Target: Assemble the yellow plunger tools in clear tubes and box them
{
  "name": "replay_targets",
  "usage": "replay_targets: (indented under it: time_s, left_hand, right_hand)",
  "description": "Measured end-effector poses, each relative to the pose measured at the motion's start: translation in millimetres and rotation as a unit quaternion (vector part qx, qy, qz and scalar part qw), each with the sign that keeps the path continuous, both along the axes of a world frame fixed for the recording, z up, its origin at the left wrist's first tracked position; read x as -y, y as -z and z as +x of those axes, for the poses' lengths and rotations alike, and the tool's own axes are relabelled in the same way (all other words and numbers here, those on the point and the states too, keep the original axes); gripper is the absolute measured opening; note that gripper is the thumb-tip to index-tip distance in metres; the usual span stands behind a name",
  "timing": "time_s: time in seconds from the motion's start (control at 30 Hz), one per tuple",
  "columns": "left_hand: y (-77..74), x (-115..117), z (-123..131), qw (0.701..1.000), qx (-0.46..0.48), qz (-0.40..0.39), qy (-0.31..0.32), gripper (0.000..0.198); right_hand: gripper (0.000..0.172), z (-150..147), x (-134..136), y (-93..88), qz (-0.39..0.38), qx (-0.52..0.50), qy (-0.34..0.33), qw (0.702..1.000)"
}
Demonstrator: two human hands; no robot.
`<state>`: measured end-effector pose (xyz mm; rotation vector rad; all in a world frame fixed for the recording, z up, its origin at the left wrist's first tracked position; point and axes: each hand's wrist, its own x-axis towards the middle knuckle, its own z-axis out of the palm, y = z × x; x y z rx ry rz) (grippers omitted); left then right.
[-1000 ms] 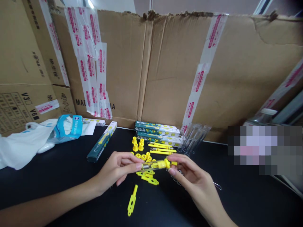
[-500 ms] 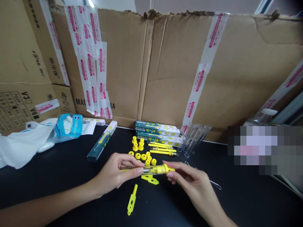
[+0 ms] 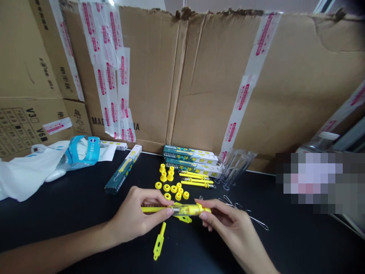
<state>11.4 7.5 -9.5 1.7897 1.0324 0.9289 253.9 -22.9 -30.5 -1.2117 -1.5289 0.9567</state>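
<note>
Between my two hands lies a clear-tubed spring scale [image 3: 184,209], held level, with yellow parts and a metal piece inside. My left hand [image 3: 141,213] pinches the tube between thumb and fingers, a yellow strip showing under its palm. My right hand [image 3: 225,220] is closed on the yellow cap [image 3: 196,209] at the tube's right end. Under the tube, partly hidden, is a flat yellow tab [image 3: 185,219]. Nearer to me lies a yellow pull piece [image 3: 159,241] with slots. Several yellow rings and collars [image 3: 173,188] sit just beyond my hands.
Yellow rods with springs [image 3: 196,182] lie before stacked printed boxes [image 3: 189,154]. Clear tubes [image 3: 235,167] stand to their right, wire hooks [image 3: 258,222] beside my right hand. Another box [image 3: 124,169] and a blue-white packet [image 3: 82,152] lie left. A cardboard wall [image 3: 148,76] closes the back.
The right hand's fingers have shifted slightly around the yellow cap, and the tube sits a little lower. More of the wire hooks shows. Both hands keep hold of the spring scale.
</note>
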Motion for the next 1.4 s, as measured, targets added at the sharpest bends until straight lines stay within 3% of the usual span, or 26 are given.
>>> replay_targets:
  time_s: [0.37, 0.77, 1.03, 1.2, 1.4]
  left_hand:
    - [-2.5, -8, -1, 0.985, 0.089, -0.150, -0.005, 0.029]
    - [-7.3, -7, 2, 0.979, 0.115, -0.167, -0.028, 0.027]
    - [-8.6, -7, 2, 0.974, 0.128, -0.183, -0.030, 0.026]
    - [-9.2, -7, 1, 0.973, 0.137, -0.183, -0.033, 0.024]
    - [-9.5, -10, 1, 0.973, 0.138, -0.181, -0.029, 0.023]
  right_hand:
    - [0.022, 2, -1, -10.3, 0.029, 0.038, 0.004, 0.999]
    - [0.040, 7, -4, -15.4, 0.004, 0.082, -0.010, 0.997]
    - [0.038, 9, -5, -19.4, -0.008, 0.049, 0.011, 0.999]
    - [0.038, 7, -3, -24.2, -0.016, 0.050, -0.018, 0.998]
    - [0.042, 9, -7, -17.1, -0.015, -0.009, -0.045, 0.999]
